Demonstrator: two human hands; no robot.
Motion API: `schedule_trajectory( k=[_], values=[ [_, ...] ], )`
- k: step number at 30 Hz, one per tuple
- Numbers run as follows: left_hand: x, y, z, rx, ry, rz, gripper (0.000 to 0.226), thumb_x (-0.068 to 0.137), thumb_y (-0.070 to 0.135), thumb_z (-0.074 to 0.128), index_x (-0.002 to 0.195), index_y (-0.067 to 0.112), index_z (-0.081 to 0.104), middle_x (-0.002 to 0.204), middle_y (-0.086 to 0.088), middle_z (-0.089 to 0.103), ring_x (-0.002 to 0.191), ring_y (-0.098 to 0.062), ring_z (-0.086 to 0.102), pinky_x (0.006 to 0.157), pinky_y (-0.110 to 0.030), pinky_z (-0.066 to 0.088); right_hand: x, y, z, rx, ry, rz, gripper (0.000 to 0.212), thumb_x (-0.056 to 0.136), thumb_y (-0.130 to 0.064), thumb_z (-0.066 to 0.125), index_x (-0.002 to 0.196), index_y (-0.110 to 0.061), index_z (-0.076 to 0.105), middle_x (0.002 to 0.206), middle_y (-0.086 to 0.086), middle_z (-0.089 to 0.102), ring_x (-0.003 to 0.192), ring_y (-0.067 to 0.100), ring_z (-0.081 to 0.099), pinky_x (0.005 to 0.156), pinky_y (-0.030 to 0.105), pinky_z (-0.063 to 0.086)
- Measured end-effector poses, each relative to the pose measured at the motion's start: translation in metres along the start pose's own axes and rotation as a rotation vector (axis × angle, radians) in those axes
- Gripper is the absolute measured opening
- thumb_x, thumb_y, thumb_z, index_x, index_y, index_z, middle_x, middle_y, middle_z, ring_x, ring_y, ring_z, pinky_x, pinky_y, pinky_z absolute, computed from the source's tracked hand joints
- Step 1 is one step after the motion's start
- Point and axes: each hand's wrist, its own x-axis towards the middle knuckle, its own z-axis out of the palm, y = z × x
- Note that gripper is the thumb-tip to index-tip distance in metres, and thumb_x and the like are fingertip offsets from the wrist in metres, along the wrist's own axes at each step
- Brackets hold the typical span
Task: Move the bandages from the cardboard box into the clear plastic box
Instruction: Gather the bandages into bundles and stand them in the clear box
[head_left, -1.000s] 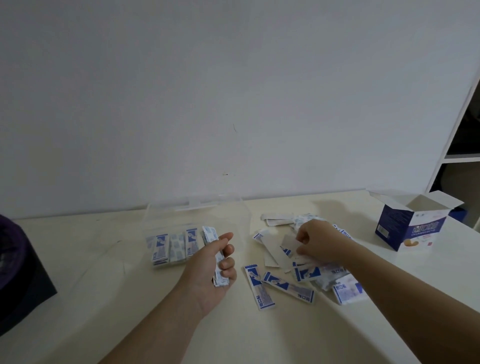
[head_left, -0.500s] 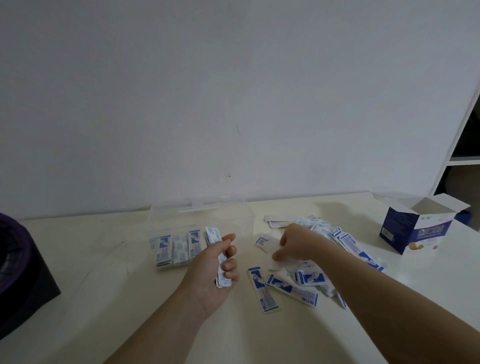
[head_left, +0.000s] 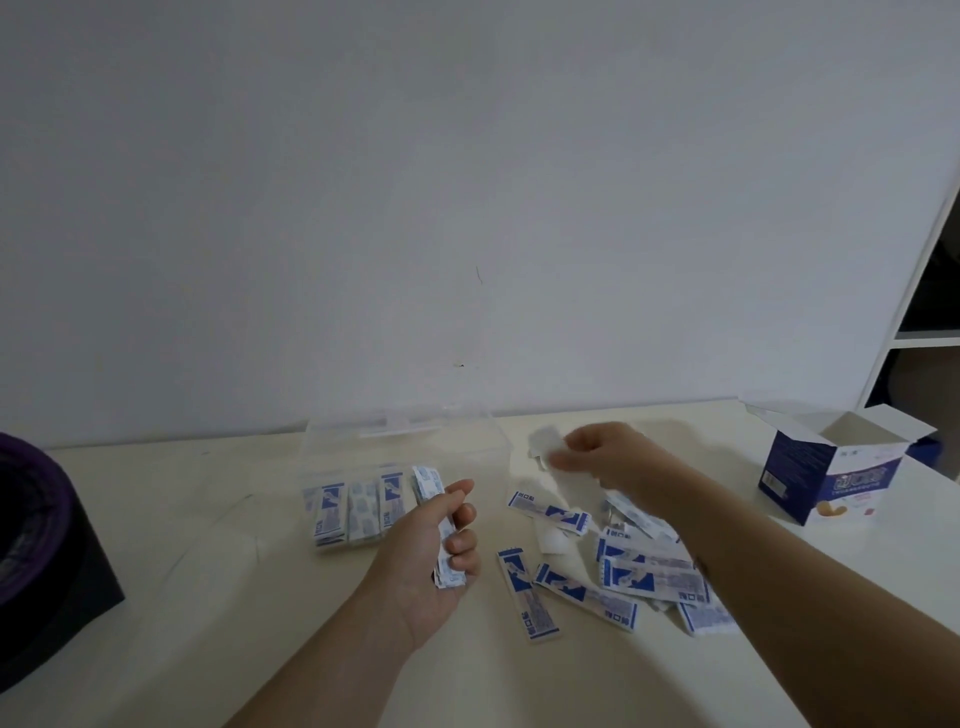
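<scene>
Your right hand (head_left: 597, 460) has lifted farther off the loose bandages (head_left: 639, 569), pinching a blurred white strip (head_left: 545, 448); left hand (head_left: 431, 564) grips a small stack (head_left: 445, 540); clear plastic box (head_left: 395, 441), left, partly filled; cardboard box (head_left: 831, 467), far right, contents hidden; dark object (head_left: 41, 545), left, cut off.

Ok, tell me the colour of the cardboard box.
The cardboard box is dark blue with white panels; head view.

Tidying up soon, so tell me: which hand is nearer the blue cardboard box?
Right. The right hand, pinching a white strip, is left of the cardboard box, not touching it. The left hand, gripping a stack of bandages, is farther left, before the clear plastic box.
</scene>
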Motion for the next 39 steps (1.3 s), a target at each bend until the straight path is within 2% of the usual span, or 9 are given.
schedule_trajectory(
  k=[4,8,12,16,20,23,27,33,39],
  values=[
    [-0.004,-0.001,0.002,-0.002,-0.071,-0.092,0.015,0.09,0.02,0.052,0.096,0.008,0.059,0.062,-0.001,0.049,0.035,-0.006,0.03,0.033,-0.014,0.022,-0.023,-0.018,-0.007,0.033,0.251,-0.317,0.006,0.081,-0.019,0.072,0.077,-0.017,0.068,0.066,-0.007,0.058,0.044,-0.004,0.046,0.044,0.006,0.035],
    [-0.01,-0.004,0.008,-0.043,-0.157,-0.188,0.028,0.077,0.035,0.062,0.084,0.008,0.065,0.065,-0.004,0.052,0.037,-0.007,0.033,0.035,-0.013,0.021,-0.051,-0.006,0.02,-0.281,0.241,-0.785,0.021,0.074,-0.003,0.076,0.078,-0.023,0.073,0.079,-0.015,0.057,0.068,0.0,0.055,0.061,0.007,0.043],
    [-0.02,-0.004,0.015,-0.033,-0.229,-0.21,0.042,0.079,0.046,0.059,0.079,0.007,0.075,0.066,-0.006,0.057,0.043,-0.012,0.05,0.035,-0.016,0.029,-0.06,0.018,0.042,-0.334,0.246,-1.035,0.009,0.085,-0.028,0.064,0.089,-0.022,0.07,0.092,-0.008,0.057,0.08,0.013,0.066,0.065,0.023,0.052],
    [-0.028,-0.006,0.022,-0.003,-0.211,-0.153,0.027,0.08,0.03,0.058,0.076,0.008,0.073,0.063,-0.005,0.061,0.045,-0.014,0.057,0.037,-0.016,0.037,-0.061,0.019,0.051,-0.345,0.244,-1.069,0.011,0.081,-0.018,0.069,0.092,-0.021,0.07,0.097,-0.01,0.057,0.094,0.013,0.064,0.077,0.025,0.051],
    [-0.025,-0.006,0.02,0.041,-0.098,-0.092,0.021,0.089,0.02,0.056,0.08,0.01,0.071,0.063,-0.005,0.062,0.05,-0.015,0.059,0.041,-0.023,0.046,-0.071,0.01,0.043,-0.524,0.127,-0.971,0.035,0.078,-0.044,0.069,0.109,-0.027,0.065,0.111,-0.012,0.057,0.107,0.003,0.049,0.09,0.019,0.041],
    [-0.021,-0.008,0.02,0.072,-0.034,-0.048,0.015,0.089,0.012,0.055,0.084,0.006,0.068,0.062,-0.006,0.055,0.061,-0.018,0.056,0.063,-0.033,0.049,-0.078,0.005,0.042,-0.579,0.019,-0.809,0.096,0.065,-0.063,0.071,0.144,-0.037,0.022,0.144,-0.025,0.021,0.129,-0.016,0.012,0.103,0.005,0.013],
    [-0.024,-0.017,0.022,0.184,-0.136,-0.1,0.014,0.091,0.008,0.05,0.094,0.006,0.063,0.078,-0.013,0.06,0.07,-0.023,0.058,0.069,-0.035,0.047,-0.076,0.006,0.051,-0.663,-0.098,-0.692,0.134,0.058,-0.066,0.074,0.133,-0.046,-0.035,0.152,-0.019,-0.024,0.137,-0.007,-0.021,0.109,0.014,-0.001],
    [-0.032,-0.019,0.028,0.439,-0.275,0.016,0.027,0.096,0.008,0.038,0.111,0.004,0.06,0.107,-0.025,0.064,0.094,-0.027,0.065,0.078,-0.034,0.048,-0.071,0.007,0.053,-0.586,-0.043,-0.792,0.101,0.058,-0.064,0.075,0.138,-0.048,0.017,0.149,-0.011,0.009,0.135,0.007,0.025,0.1,0.025,0.04],
    [-0.036,-0.016,0.027,0.627,-0.315,0.096,0.027,0.09,-0.001,0.038,0.109,0.003,0.056,0.079,-0.01,0.054,0.068,-0.019,0.052,0.056,-0.026,0.042,-0.068,0.008,0.048,-0.526,-0.013,-0.746,0.086,0.057,-0.059,0.076,0.129,-0.041,0.031,0.138,-0.017,0.017,0.113,0.004,0.043,0.082,0.023,0.051]
  ],
)
